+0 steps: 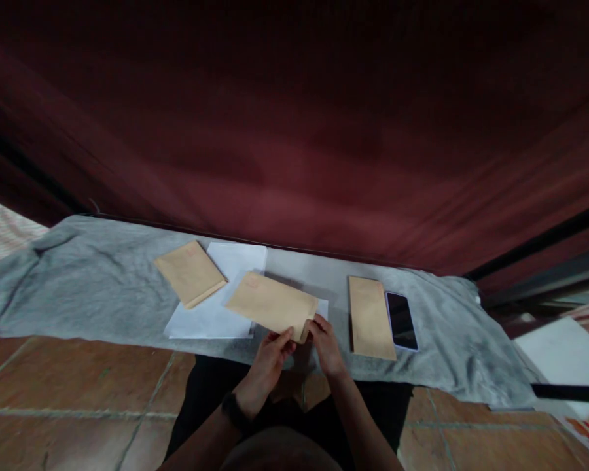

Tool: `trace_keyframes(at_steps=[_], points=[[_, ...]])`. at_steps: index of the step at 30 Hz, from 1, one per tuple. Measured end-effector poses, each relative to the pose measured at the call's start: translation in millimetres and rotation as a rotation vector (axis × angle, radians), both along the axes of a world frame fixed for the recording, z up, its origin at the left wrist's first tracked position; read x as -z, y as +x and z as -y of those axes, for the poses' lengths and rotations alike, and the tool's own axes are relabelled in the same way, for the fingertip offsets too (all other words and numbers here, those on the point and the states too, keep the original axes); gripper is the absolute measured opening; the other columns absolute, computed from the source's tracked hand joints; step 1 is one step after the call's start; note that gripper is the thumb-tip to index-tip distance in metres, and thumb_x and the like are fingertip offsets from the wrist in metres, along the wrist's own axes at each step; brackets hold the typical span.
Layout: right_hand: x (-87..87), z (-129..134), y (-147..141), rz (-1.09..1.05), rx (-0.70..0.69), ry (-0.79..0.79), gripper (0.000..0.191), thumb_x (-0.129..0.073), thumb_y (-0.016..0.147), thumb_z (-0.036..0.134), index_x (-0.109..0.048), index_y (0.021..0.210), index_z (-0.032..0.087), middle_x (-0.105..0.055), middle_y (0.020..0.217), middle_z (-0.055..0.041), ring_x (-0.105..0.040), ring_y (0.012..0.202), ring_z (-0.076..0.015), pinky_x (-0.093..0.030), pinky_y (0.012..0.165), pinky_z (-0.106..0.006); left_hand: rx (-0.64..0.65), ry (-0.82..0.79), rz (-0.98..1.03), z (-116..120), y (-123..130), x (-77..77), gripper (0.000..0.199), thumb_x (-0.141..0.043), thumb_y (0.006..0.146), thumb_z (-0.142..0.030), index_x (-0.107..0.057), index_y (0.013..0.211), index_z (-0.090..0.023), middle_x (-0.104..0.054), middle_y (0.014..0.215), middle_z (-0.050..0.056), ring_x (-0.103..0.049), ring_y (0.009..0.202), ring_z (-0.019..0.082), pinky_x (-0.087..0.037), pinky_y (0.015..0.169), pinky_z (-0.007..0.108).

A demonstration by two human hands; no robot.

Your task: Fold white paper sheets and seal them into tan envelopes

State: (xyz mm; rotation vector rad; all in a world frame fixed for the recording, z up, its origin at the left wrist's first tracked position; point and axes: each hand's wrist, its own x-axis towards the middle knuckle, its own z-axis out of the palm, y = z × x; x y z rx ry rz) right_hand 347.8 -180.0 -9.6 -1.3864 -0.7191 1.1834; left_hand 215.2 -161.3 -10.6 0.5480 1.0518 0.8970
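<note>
A brown paper envelope [273,304] is held just above the table, slanting from upper left to lower right. My left hand [271,355] pinches its near edge close to the lower right corner. At the flap end, my right hand [324,340] has its fingers closed on the same envelope. Under its left part lie white paper sheets [206,324], and a white corner of paper shows behind my right hand. Another brown envelope or small stack [190,273] rests partly on those sheets. What is inside the held envelope cannot be seen.
Right of my hands lies a stack of brown envelopes [372,318], with a smartphone [401,320] beside it. A grey cloth [103,288] covers the narrow table. Dark red fabric [294,163] rises behind it. A white board [567,360] stands at the far right; the floor is tiled.
</note>
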Motion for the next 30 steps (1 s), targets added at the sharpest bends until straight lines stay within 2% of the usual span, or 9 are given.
trace_keyframes(at_steps=[5,9,11,13,15,17,19,23,30], points=[[-6.7,4,9,-0.123,-0.094,-0.010,0.035,-0.069,0.075,0.048,-0.070,0.097,0.021,-0.073,0.086,-0.0027,-0.067,0.078,-0.0213,-0.054,0.070,-0.030,0.152,0.045,-0.064,7,-1,-1.6,0.042,-0.085,0.063,-0.057,-0.070,0.082,-0.022,-0.075,0.085,0.009,-0.071,0.076,0.024,-0.056,0.064,0.032],[-0.5,6,21,0.053,-0.043,0.041,0.031,-0.067,0.078,0.045,-0.070,0.095,0.020,-0.073,0.084,-0.0022,-0.065,0.077,-0.0195,-0.053,0.072,-0.029,0.511,0.172,-0.223,18,-9,-6.1,0.045,-0.071,0.077,-0.064,-0.070,0.083,-0.019,-0.072,0.072,0.009,-0.070,0.067,0.025,-0.056,0.062,0.036],[4.3,8,29,0.168,-0.011,0.079,0.026,-0.062,0.082,0.041,-0.070,0.094,0.020,-0.072,0.085,-0.0020,-0.065,0.079,-0.0189,-0.052,0.075,-0.029,0.617,0.433,-0.419,18,-14,-13.5,0.037,-0.065,0.086,-0.055,-0.071,0.089,-0.020,-0.074,0.083,0.011,-0.072,0.079,0.027,-0.058,0.073,0.041],[7.5,12,36,0.224,-0.052,0.108,0.027,-0.056,0.085,0.039,-0.070,0.099,0.021,-0.072,0.090,-0.0028,-0.066,0.084,-0.0197,-0.053,0.080,-0.031,0.606,0.821,-0.695,11,-17,-21.9,0.036,-0.066,0.087,-0.045,-0.070,0.113,-0.021,-0.071,0.118,0.015,-0.066,0.114,0.032,-0.050,0.099,0.051],[8.5,17,41,0.251,-0.122,0.131,0.029,-0.055,0.086,0.038,-0.071,0.104,0.022,-0.073,0.096,-0.0034,-0.067,0.090,-0.0212,-0.054,0.086,-0.034,0.598,1.152,-0.964,-2,-19,-27.1,0.065,-0.072,0.084,-0.043,-0.052,0.143,-0.024,-0.043,0.156,0.017,-0.038,0.145,0.036,-0.029,0.116,0.060],[8.0,22,44,0.271,-0.176,0.146,0.028,-0.055,0.087,0.037,-0.071,0.104,0.023,-0.073,0.097,-0.0034,-0.067,0.093,-0.0224,-0.054,0.088,-0.036,0.688,1.316,-1.150,-17,-21,-26.6,0.094,-0.076,0.078,-0.048,-0.030,0.157,-0.025,-0.015,0.168,0.018,-0.015,0.154,0.039,-0.015,0.119,0.065],[7.4,27,46,0.274,-0.196,0.164,0.027,-0.055,0.087,0.036,-0.071,0.104,0.023,-0.073,0.096,-0.0035,-0.067,0.092,-0.0227,-0.055,0.088,-0.036,0.806,1.366,-1.222,-29,-23,-22.0,0.109,-0.080,0.073,-0.054,-0.020,0.160,-0.025,-0.009,0.169,0.019,-0.010,0.155,0.041,-0.011,0.119,0.066],[9.7,33,48,0.287,-0.173,0.181,0.028,-0.054,0.085,0.032,-0.072,0.103,0.022,-0.073,0.098,-0.0039,-0.066,0.095,-0.0231,-0.055,0.089,-0.036,0.918,1.380,-1.185,-38,-24,-15.2,0.120,-0.082,0.066,-0.057,-0.017,0.161,-0.023,-0.024,0.165,0.019,-0.015,0.153,0.040,-0.007,0.121,0.064],[27.7,35,50,0.151,-0.101,0.045,0.023,-0.057,0.078,0.039,-0.067,0.090,0.022,-0.069,0.077,-0.0011,-0.064,0.070,-0.0192,-0.055,0.067,-0.031,0.854,1.450,-1.231,-28,-20,-24.1,0.110,-0.081,0.069,-0.044,-0.023,0.160,-0.028,-0.038,0.159,0.013,-0.028,0.148,0.038,-0.005,0.122,0.061]])
